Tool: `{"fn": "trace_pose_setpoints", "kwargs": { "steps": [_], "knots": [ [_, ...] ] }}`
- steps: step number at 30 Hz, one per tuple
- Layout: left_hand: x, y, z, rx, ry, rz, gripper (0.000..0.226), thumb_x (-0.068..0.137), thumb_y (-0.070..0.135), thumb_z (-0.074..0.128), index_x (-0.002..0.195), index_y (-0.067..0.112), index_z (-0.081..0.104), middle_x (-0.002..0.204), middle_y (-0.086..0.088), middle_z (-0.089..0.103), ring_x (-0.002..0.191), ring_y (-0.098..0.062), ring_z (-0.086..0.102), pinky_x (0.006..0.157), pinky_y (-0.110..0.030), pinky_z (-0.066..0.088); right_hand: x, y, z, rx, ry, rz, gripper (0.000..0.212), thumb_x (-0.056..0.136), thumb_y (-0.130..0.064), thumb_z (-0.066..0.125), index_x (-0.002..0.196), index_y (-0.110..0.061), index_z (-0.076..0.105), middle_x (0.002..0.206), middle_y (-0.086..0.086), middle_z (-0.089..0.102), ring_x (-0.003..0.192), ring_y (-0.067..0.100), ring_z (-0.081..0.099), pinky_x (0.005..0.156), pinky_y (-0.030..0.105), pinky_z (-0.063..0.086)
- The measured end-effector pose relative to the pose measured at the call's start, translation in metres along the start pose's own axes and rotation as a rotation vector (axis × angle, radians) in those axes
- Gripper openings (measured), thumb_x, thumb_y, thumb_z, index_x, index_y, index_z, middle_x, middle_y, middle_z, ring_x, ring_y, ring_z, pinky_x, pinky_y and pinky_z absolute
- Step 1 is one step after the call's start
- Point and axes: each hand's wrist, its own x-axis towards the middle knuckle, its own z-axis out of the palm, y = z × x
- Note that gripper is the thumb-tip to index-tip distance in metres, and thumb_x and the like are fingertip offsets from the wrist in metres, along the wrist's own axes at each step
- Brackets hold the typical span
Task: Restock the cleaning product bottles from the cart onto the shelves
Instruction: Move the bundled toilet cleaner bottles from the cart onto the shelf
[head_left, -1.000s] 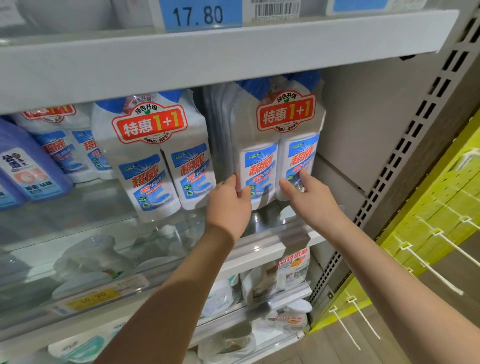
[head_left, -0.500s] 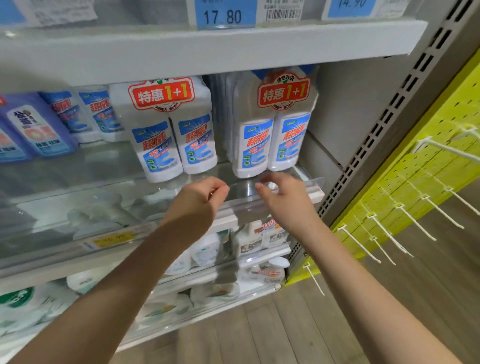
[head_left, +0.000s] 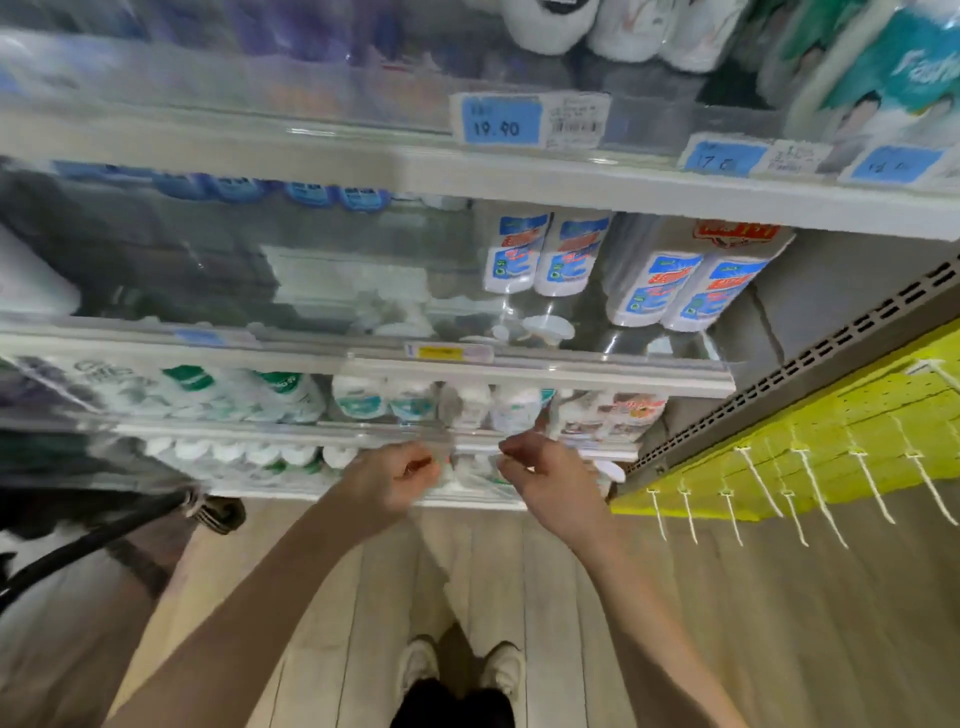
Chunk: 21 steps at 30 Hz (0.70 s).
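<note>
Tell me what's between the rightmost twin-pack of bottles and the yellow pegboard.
Head view: a grey side panel and the slotted upright, between twin-pack and pegboard.
</note>
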Motion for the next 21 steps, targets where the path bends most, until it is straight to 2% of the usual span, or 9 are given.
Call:
{"fn": "trace_pose_setpoints", "kwargs": {
  "steps": [2,5,7,9,12,14,16,19,21],
  "knots": [
    [-0.031,-0.021,-0.004,0.007,-0.011,-0.122,0.029,0.092,0.039,0.049,0.085,0.013,0.06,0.079,0.0,0.058,0.076,-0.017,0.054,0.066,-0.028,0.037,-0.014,-0.01,0.022,-0.022,-0.067,0.014,0.02,0.091,-0.019,0.06,0.106,-0.007,0.068,0.098,0.006,0.069,0.092,0.019,0.062,0.081,0.028,0.043],
    [-0.078,-0.048,-0.006,-0.083,0.041,-0.277,0.014,0.095,0.028,0.053,0.087,0.018,0.059,0.089,0.002,0.059,0.081,-0.013,0.055,0.068,-0.022,0.04,-0.033,-0.023,0.057,-0.067,-0.206,-0.008,0.018,0.09,-0.018,0.06,0.101,-0.007,0.069,0.089,0.003,0.065,0.082,0.014,0.058,0.071,0.021,0.042],
    [-0.108,-0.063,-0.004,-0.125,0.111,-0.363,0.015,0.095,0.027,0.053,0.093,0.015,0.061,0.098,-0.003,0.062,0.086,-0.015,0.057,0.073,-0.025,0.043,-0.044,-0.032,0.076,-0.132,-0.326,-0.049,0.017,0.089,-0.017,0.059,0.095,-0.004,0.067,0.09,0.01,0.067,0.077,0.015,0.057,0.062,0.014,0.037],
    [-0.135,-0.077,0.002,-0.127,0.195,-0.453,0.018,0.096,0.031,0.051,0.095,0.015,0.059,0.1,-0.002,0.061,0.089,-0.016,0.056,0.077,-0.028,0.043,-0.05,-0.043,0.091,-0.204,-0.429,-0.078,0.02,0.089,-0.015,0.057,0.096,0.003,0.064,0.097,0.02,0.065,0.08,0.026,0.058,0.06,0.018,0.034],
    [-0.17,-0.094,0.016,-0.159,0.318,-0.595,0.019,0.096,0.036,0.048,0.097,0.02,0.058,0.104,-0.002,0.059,0.092,-0.016,0.055,0.083,-0.029,0.043,-0.05,-0.065,0.111,-0.344,-0.548,-0.165,0.024,0.09,-0.018,0.051,0.099,0.001,0.062,0.097,0.019,0.065,0.087,0.03,0.061,0.064,0.028,0.037],
    [-0.19,-0.1,0.025,-0.231,0.397,-0.692,0.027,0.097,0.036,0.047,0.112,0.017,0.059,0.113,-0.003,0.06,0.101,-0.017,0.055,0.085,-0.027,0.042,-0.048,-0.081,0.124,-0.441,-0.6,-0.227,0.022,0.092,-0.022,0.049,0.099,-0.009,0.065,0.093,0.009,0.066,0.082,0.022,0.063,0.067,0.028,0.045],
    [-0.207,-0.102,0.028,-0.289,0.481,-0.759,0.031,0.097,0.035,0.047,0.121,0.018,0.057,0.12,0.0,0.058,0.103,-0.014,0.054,0.085,-0.023,0.039,-0.048,-0.096,0.139,-0.526,-0.636,-0.297,0.023,0.094,-0.025,0.049,0.106,-0.016,0.065,0.101,0.002,0.067,0.087,0.015,0.063,0.076,0.03,0.051],
    [-0.229,-0.113,0.019,-0.315,0.615,-0.818,0.031,0.097,0.033,0.048,0.124,0.02,0.054,0.122,0.0,0.058,0.103,-0.013,0.054,0.088,-0.025,0.043,-0.056,-0.115,0.161,-0.561,-0.696,-0.388,0.032,0.095,-0.028,0.051,0.124,-0.02,0.06,0.12,-0.002,0.064,0.106,0.014,0.061,0.091,0.029,0.049],
    [-0.246,-0.123,0.007,-0.355,0.702,-0.841,0.033,0.098,0.031,0.047,0.127,0.017,0.054,0.122,-0.003,0.06,0.107,-0.016,0.056,0.09,-0.027,0.045,-0.063,-0.127,0.176,-0.562,-0.746,-0.457,0.032,0.095,-0.026,0.051,0.126,-0.021,0.058,0.123,-0.003,0.063,0.109,0.013,0.059,0.093,0.028,0.047]
  ]
}}
